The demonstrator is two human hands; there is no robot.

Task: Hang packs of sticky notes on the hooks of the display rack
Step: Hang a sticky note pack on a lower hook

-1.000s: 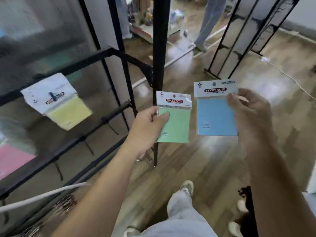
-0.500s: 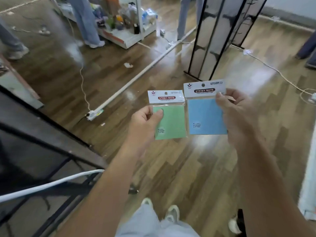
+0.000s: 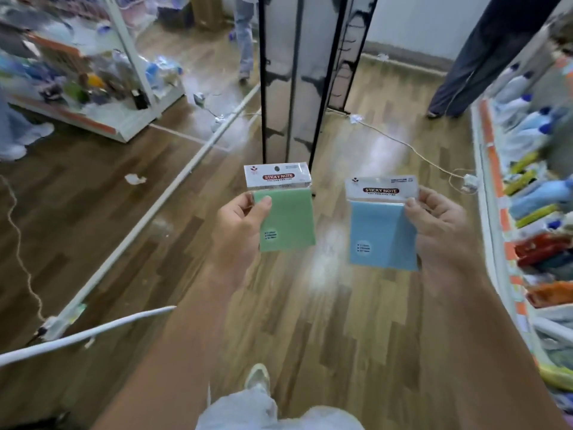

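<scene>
Here, both packs are in hand and neither is hung. My left hand (image 3: 238, 225) pinches the green pack (image 3: 288, 218) at its left edge, with my fingers (image 3: 245, 201) clamped on it and the thumb on the front face. My right hand (image 3: 440, 225) pinches the blue pack (image 3: 381, 234) at its upper right edge, thumb in front just under the white header. The packs are held upright, side by side but apart, the blue one at 3 o'clock of the green one. Both are in the air above the wooden floor (image 3: 192, 243) and touch nothing but my fingers. Each header reads STICKY NOTE, and a dark spot on the green pack's header may be its hang hole. At 12 o'clock, well beyond the packs, stands a black-framed panel (image 3: 293, 88) with small dark pegs (image 3: 343, 51) on its second leaf. I take it to be a display rack with hooks, and no pack hangs on any part of it that shows. A stocked shelf (image 3: 496, 181) lies at 3 o'clock and a second shelf (image 3: 117, 131) at 10 o'clock. As I judge it, pick-up is done for these two packs. Carrying them to a rack, lining each header up with a hook and sliding it on are all left. Whether packs hang elsewhere cannot be told from this view.
</scene>
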